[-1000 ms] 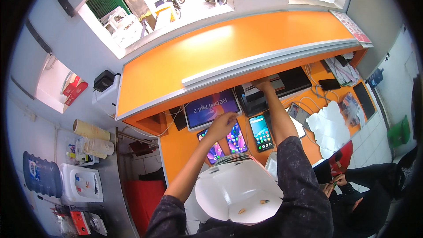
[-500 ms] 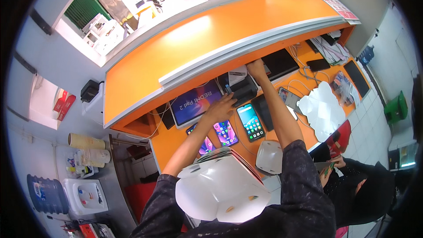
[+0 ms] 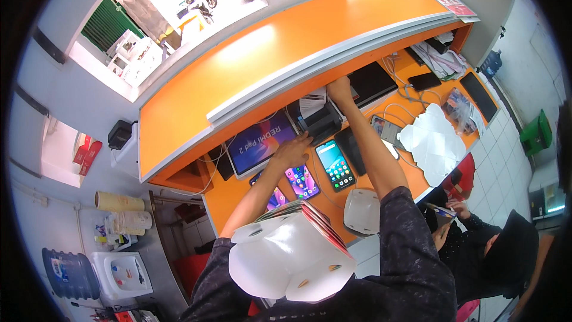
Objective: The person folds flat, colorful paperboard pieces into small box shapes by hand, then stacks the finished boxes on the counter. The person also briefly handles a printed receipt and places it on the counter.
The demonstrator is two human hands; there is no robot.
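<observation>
My left hand [image 3: 291, 152] rests at the right edge of a tablet box [image 3: 259, 152], its fingers stretched toward a black boxy device [image 3: 325, 124] with white paper on it. It holds nothing I can see. Past that device, my right hand [image 3: 339, 91] reaches under the counter's upper ledge, beside a flat black item [image 3: 372, 85]; its fingers are mostly hidden. Between my forearms lie a phone with a lit teal screen [image 3: 335, 166] and a phone with a purple screen [image 3: 302, 182]. Another purple-screened phone [image 3: 276, 200] is partly covered by my left forearm.
Folded white cartons [image 3: 286, 256] are stacked near my body, and a white container [image 3: 361, 210] sits at the counter's front edge. Right of my arm are a white cut-out sheet [image 3: 432, 146], cables and a black phone [image 3: 424, 81]. A person in black [image 3: 506, 256] holds a phone at right.
My left hand has drawn slightly back from the top of the black device, fingers closer together. My right hand stays under the ledge. The view has shifted a little.
</observation>
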